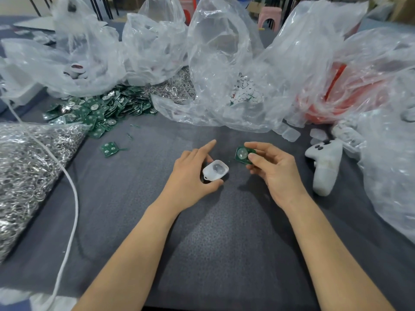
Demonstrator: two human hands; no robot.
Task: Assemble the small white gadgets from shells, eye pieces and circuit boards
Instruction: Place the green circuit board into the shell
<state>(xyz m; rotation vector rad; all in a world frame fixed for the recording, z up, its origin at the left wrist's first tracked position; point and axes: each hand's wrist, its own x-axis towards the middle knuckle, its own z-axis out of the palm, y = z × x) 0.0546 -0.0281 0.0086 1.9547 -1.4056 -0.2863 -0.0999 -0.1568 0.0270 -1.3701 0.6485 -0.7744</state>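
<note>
Holding, left: the left hand [190, 176] cups a white shell [215, 170] hollow side up, with the thumb and curled fingers round its rim and the forefinger straight and free. The shell sits near the middle, just above the cloth [224, 243].
Holding, right: the right hand [276, 171] pinches a green circuit board [244, 156] between thumb and fingertips. The board is just right of the shell, slightly farther off and not touching it.
Step in hand: most likely fitting the board into the shell. A round clear piece seems to sit in the hollow already, perhaps the eye piece, though that is not certain.
Next move calls for: turning the board to match the shell's rounded-square outline, laying it in flat, and pressing evenly until it seats. The left hand has to keep the shell level.
Shell: smooth, matte white plastic, shallow, with a small loop at its near left corner.
Board: thin, stiff and squarish, glossy green, with a shiny round dome on its face.
Cloth: dark grey, finely textured, soft-looking.
Board pile [101, 111]: far left, loose and overlapping. One stray board [109, 149] lies nearer.
Metal rings [33, 164]: at the left, a glittering silver tangle.
Bags [224, 52]: across the far side, thin, clear and crinkled.
</note>
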